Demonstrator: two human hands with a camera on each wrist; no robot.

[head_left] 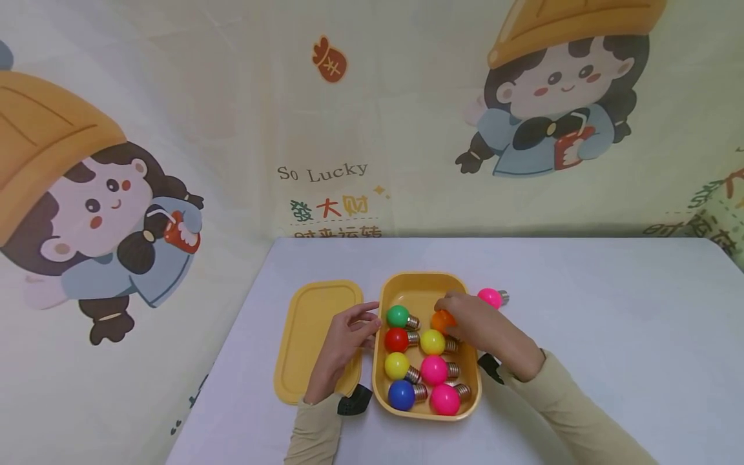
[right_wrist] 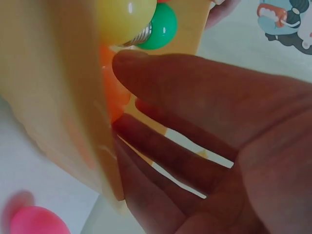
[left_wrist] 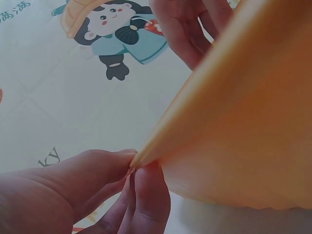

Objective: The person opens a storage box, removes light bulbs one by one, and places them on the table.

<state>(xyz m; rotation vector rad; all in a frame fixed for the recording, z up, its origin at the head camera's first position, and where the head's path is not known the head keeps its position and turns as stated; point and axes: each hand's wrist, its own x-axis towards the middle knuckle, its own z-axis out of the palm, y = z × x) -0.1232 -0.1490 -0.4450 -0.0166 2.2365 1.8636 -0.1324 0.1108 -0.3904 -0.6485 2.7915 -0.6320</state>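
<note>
R hand (head_left: 479, 325) grasped the orange screw-base bulb (head_left: 443, 322) inside the yellow box (head_left: 421, 279); L hand (head_left: 345, 336) pinched the box's L rim. Approx. progress: seven other bulbs (head_left: 401, 395) in, one pink bulb (head_left: 489, 298) lay outside, lid (head_left: 308, 329) was off.

A cartoon-printed cloth (head_left: 407, 116) hangs behind a white table (head_left: 616, 323).

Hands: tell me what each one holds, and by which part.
The right hand holds the orange bulb by its round globe. The left hand pinches the box at its rim, on the left side.
</note>
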